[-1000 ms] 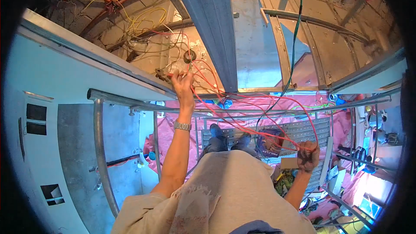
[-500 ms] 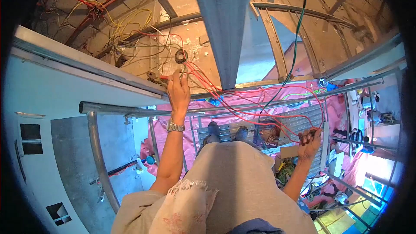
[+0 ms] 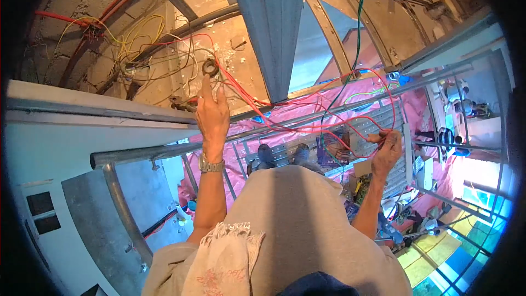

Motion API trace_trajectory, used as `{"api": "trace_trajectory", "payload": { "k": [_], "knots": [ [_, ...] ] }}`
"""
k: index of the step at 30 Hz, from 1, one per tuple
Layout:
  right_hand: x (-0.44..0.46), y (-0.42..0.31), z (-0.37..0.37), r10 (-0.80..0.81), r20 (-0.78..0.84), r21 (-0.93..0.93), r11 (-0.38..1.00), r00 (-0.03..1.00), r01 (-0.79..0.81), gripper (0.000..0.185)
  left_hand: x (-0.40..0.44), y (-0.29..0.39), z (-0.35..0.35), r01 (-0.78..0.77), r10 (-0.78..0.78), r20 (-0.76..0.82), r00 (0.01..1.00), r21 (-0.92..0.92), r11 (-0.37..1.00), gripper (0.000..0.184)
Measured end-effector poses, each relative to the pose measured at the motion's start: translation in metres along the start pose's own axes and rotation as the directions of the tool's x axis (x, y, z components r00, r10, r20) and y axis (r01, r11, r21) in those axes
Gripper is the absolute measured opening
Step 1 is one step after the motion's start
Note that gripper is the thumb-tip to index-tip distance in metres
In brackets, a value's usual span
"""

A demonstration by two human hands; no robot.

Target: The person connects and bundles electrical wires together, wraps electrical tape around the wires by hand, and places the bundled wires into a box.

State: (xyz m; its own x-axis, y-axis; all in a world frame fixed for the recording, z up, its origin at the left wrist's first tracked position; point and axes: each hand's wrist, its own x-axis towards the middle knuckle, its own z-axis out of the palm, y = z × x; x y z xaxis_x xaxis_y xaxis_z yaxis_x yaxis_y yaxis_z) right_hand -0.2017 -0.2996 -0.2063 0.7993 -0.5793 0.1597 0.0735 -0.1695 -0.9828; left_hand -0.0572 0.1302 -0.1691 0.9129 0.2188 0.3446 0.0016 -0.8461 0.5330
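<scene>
Pinching looped red wires [image 3: 356, 119] in the right hand's [image 3: 387, 151] curled fingers, left hand [image 3: 212, 118] spread near a dark ring [image 3: 210, 66], box [image 3: 329, 145] below lettered "PHIL", remaining letters unclear.

A dusty panel [image 3: 236, 28] bears a dark ring [image 3: 204, 67] and tangled wires [image 3: 131, 41].

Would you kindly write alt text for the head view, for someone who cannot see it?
Seen from above, a person's right hand holds looped red wires; the open left hand is by a dark ring. Pink sheeting and a metal rail lie below.
</scene>
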Motion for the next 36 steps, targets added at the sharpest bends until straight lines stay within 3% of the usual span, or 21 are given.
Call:
{"api": "trace_trajectory", "payload": {
  "k": [2,4,6,8,10,11,12,13,14,16,18,20,21,24,26,28,30,31,33,35,36],
  "knots": [
    [-0.004,-0.005,0.006,-0.166,-0.011,-0.278,0.948,0.986,0.156,0.039,0.004,-0.008,0.003,0.014,-0.013,0.055,0.998,-0.013,1.0,0.052],
    [-0.005,-0.005,0.011,-0.216,-0.012,-0.308,0.93,0.976,0.202,0.039,0.009,-0.019,0.012,-0.075,0.075,0.024,0.997,-0.017,0.997,0.052],
    [-0.001,0.004,0.011,-0.336,-0.119,-0.386,0.883,0.934,0.268,0.041,0.015,-0.022,0.017,-0.089,0.09,0.021,0.996,-0.032,0.995,0.051],
    [0.001,0.001,0.006,-0.303,-0.148,-0.39,0.893,0.941,0.226,0.041,0.023,-0.02,0.019,-0.099,0.1,0.016,0.995,-0.046,0.994,0.049],
    [0.003,-0.003,0.0,-0.27,-0.172,-0.387,0.903,0.947,0.187,0.04,0.036,-0.013,0.016,-0.078,0.074,0.034,0.997,0.138,0.987,0.045],
    [0.004,-0.004,-0.005,-0.102,-0.24,-0.168,0.984,0.965,0.062,0.038,0.043,-0.01,0.012,-0.079,0.075,0.029,0.997,0.142,0.987,0.045],
    [0.003,-0.007,-0.01,0.077,-0.267,0.063,0.996,0.961,-0.062,0.037,0.053,-0.004,0.008,0.029,-0.059,0.156,0.986,0.189,0.982,0.043],
    [-0.001,-0.016,-0.013,0.239,-0.2,0.465,0.877,0.95,-0.122,0.032,0.061,0.0,0.007,0.128,-0.196,0.274,0.942,0.247,0.96,0.041],
    [-0.002,-0.025,-0.02,0.238,-0.201,0.468,0.876,0.95,-0.12,0.032,0.071,-0.003,0.012,0.126,-0.194,0.271,0.943,0.247,0.961,0.041],
    [-0.004,-0.035,-0.043,0.312,0.039,0.74,0.629,0.949,-0.237,0.032,0.093,-0.014,0.024,0.147,-0.198,0.186,0.962,0.257,0.955,0.043],
    [-0.014,-0.02,-0.069,0.286,0.061,0.747,0.623,0.956,-0.234,0.032,0.113,-0.016,0.039,0.17,-0.227,0.184,0.956,0.281,0.945,0.043],
    [-0.023,-0.012,-0.089,0.328,0.007,0.618,0.741,0.945,-0.262,0.031,0.124,-0.025,0.052,0.194,-0.257,0.179,0.95,0.309,0.931,0.045],
    [-0.027,0.001,-0.106,0.253,0.015,0.583,0.784,0.967,-0.214,0.031,0.126,-0.032,0.06,0.187,-0.271,0.226,0.936,0.335,0.924,0.048],
    [-0.034,0.01,-0.14,0.229,-0.05,0.668,0.731,0.972,-0.138,0.032,0.127,-0.034,0.068,0.204,-0.323,0.297,0.899,0.368,0.907,0.049],
    [-0.041,0.013,-0.146,0.171,-0.044,0.658,0.747,0.984,-0.1,0.033,0.134,-0.05,0.08,0.246,-0.399,0.424,0.813,0.371,0.896,0.044],
    [-0.047,0.006,-0.138,0.328,-0.097,0.578,0.787,0.94,-0.214,0.033,0.144,-0.076,0.103,0.231,-0.361,0.419,0.833,0.33,0.915,0.037],
    [-0.052,0.013,-0.143,0.404,-0.06,0.615,0.735,0.913,-0.285,0.033,0.154,-0.085,0.112,0.347,-0.369,0.552,0.748,0.149,0.926,0.029],
    [-0.055,0.021,-0.153,0.351,-0.017,0.561,0.778,0.936,-0.282,0.033,0.156,-0.1,0.128,0.326,-0.317,0.434,0.843,0.058,0.944,0.024],
    [-0.055,0.035,-0.176,0.297,0.034,0.509,0.817,0.954,-0.273,0.034,0.168,-0.122,0.145,0.26,-0.223,0.398,0.89,-0.039,0.965,0.024],
    [-0.054,0.048,-0.207,0.408,-0.278,0.283,0.9,0.869,-0.332,0.034,0.175,-0.132,0.158,0.182,-0.123,0.359,0.925,-0.134,0.974,0.025],
    [-0.056,0.059,-0.221,0.406,-0.283,0.282,0.901,0.869,-0.329,0.034,0.177,-0.134,0.164,0.169,-0.114,0.351,0.93,-0.132,0.977,0.023]
  ]
}}
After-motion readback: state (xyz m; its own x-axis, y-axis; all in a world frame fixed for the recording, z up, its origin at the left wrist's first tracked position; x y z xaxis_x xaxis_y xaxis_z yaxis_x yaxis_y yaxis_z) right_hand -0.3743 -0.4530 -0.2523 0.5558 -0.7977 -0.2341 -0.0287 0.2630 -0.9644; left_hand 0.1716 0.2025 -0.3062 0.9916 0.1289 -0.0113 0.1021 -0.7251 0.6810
